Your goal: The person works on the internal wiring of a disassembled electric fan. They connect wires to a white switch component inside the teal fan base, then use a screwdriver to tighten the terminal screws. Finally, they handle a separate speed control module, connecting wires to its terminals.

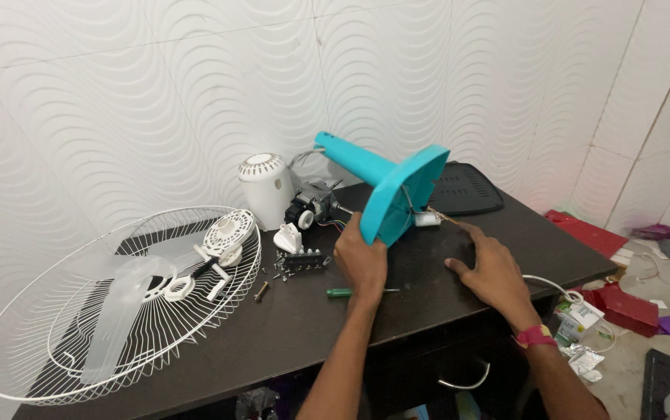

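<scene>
**Left hand on tilted turquoise fan stand, right hand flat on table**

I see the left hand (361,263) closed around the lower edge of the turquoise fan stand (397,190), fingers wrapped on the rim of its flat base. The stand is tipped over, base facing me, its column pointing away toward 10 o'clock above the table.

The right hand (492,270) is open, palm down, fingers spread on the dark table (428,264) at 3 o'clock of the left hand. It holds nothing. Its fingertips lie near thin wires and a small white part (427,219) hanging at the base's underside; I cannot tell whether they touch. A red band (536,336) sits on that wrist.

Just at 6 o'clock of the left hand lies a green-handled screwdriver (340,292). At 9 o'clock: a black switch block (304,260) with loose screws (261,290) beside it. At 11 o'clock: the bare motor (315,204) with its wires and a white motor cover (266,185), both crowding the space behind the stand's column.

Far at 9 o'clock a white wire guard (129,303) overhangs the table edge, holding a translucent blade (121,299) and white plastic caps (226,233). At 1 o'clock a black panel (467,189) rests at the wall. Red boxes (623,307) and litter lie on the floor at 3 o'clock.
</scene>
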